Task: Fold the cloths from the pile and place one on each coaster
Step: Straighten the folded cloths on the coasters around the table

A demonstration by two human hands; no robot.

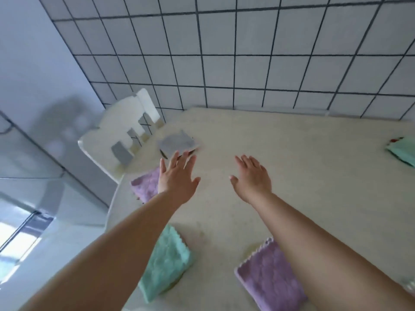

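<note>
A folded grey cloth [177, 143] lies at the far left of the beige table [292, 164], with a dark coaster edge peeking out beneath it. My left hand [177, 178] hovers just in front of it, fingers spread, fingertips over its near edge, holding nothing. My right hand [252, 177] is open above bare table to the right. A folded purple cloth [144, 186] lies partly under my left wrist. A folded mint cloth [167, 263] and a folded purple cloth [269, 279] lie near me. Another mint cloth [403, 151] sits at the right edge.
A white chair [125, 135] stands at the table's far left corner. A tiled wall [224, 52] rises behind the table. A pale cabinet or appliance [33, 153] fills the left side. The image is blurred by motion.
</note>
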